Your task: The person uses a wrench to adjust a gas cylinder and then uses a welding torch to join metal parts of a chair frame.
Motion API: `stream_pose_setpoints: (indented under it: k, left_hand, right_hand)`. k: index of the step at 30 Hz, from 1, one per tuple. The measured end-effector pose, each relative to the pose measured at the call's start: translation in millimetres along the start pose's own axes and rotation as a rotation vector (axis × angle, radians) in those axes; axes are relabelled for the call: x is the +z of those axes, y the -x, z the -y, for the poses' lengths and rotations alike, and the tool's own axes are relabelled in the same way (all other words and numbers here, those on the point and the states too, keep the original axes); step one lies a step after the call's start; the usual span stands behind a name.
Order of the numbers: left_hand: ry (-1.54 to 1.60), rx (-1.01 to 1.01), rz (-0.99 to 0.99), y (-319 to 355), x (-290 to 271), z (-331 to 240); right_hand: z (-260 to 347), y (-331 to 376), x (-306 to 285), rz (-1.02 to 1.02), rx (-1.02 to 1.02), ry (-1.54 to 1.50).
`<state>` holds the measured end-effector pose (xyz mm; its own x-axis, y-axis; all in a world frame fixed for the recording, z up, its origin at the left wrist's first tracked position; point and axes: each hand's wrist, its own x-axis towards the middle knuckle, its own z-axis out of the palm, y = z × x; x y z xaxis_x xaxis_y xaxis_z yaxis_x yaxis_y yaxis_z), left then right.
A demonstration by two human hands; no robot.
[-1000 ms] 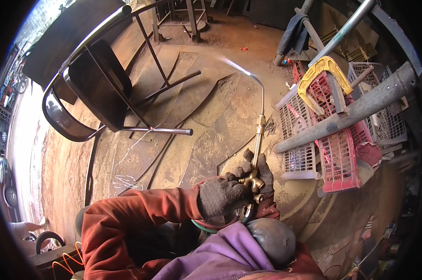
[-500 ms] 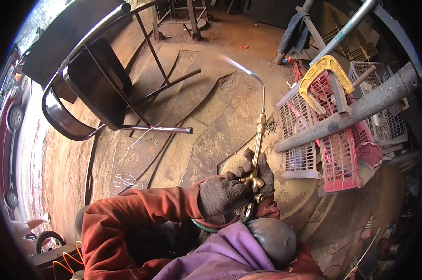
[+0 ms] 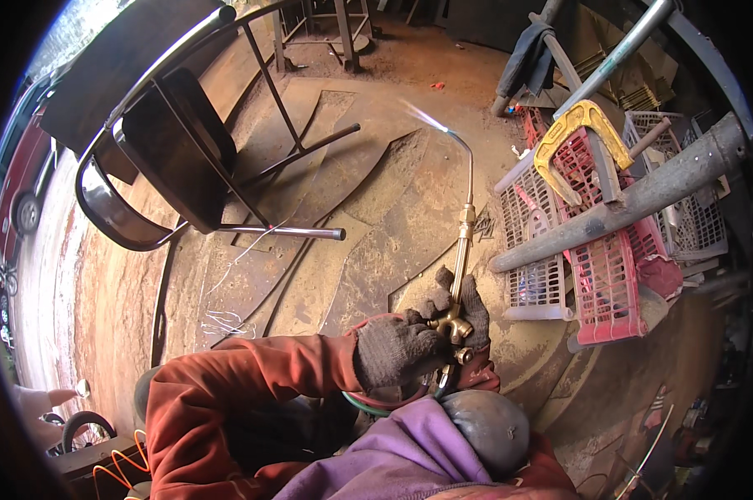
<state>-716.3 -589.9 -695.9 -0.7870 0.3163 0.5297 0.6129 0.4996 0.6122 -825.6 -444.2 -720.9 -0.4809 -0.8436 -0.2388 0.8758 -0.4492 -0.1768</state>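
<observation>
Brass gas torch already lit, flame touching no workpiece above the floor; right hand has its grip wrapped round it; left hand curls at the valve body, closure unclear.

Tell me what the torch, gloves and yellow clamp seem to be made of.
Torch: metal, probably brass, from the shiny golden body. Gloves: likely knitted fabric, matte grey-brown and slightly fuzzy. Yellow clamp: perhaps painted metal; its thick frame looks coated yellow.

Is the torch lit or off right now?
Lit: a pale bluish flame streams from the bent tip of the brass torch.
</observation>
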Motion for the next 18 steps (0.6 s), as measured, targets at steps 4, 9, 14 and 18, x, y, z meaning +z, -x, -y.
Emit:
stream_pose_setpoints:
  k: [4, 9, 14, 18]
  left_hand:
    - [0.006, -0.12, 0.053, 5.6, -8.1, 3.3]
    - [-0.259, -0.349, 0.412, 27.3, -111.3, -18.1]
    - [-0.142, -0.659, 0.608, 66.2, -157.3, -35.0]
    - [-0.194, -1.27, 0.296, 68.8, -160.4, -124.7]
  right_hand:
    - [-0.8, -17.1, 16.6, 0.05, 0.009, 0.022]
    - [-21.5, -41.5, 12.7, 0.076, 0.06, 0.135]
    - [46.4, -23.2, -11.0, -0.11, 0.017, 0.391]
    - [43.0, -33.7, -2.9, -0.094, 0.093, 0.515]
